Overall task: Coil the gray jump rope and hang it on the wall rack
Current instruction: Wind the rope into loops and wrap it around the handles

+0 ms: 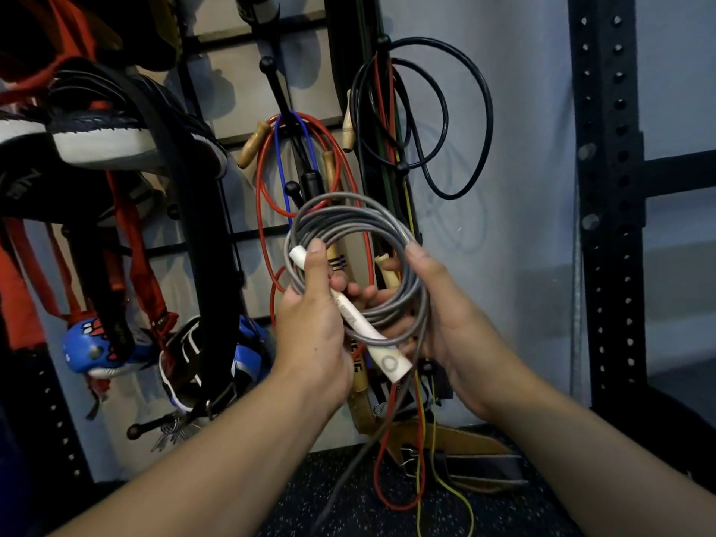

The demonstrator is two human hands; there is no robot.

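The gray jump rope (350,217) is wound into several loops held up in front of the wall rack (288,110). My left hand (310,319) grips the left side of the coil together with its white handle (370,337), which slants down to the right. On the coil's right side my right hand (438,300) clasps the loops, fingers curled through the middle. A loose gray tail (348,467) hangs from the coil down to the floor. Black ball-tipped pegs (291,187) stick out of the rack just behind the coil.
Red and blue ropes (267,188) with wooden handles hang on the centre pegs, black cable loops (445,110) on the right peg. Shoes and red straps (97,141) crowd the left. A black perforated upright (608,188) stands at right. Leather belts (465,447) lie on the speckled floor.
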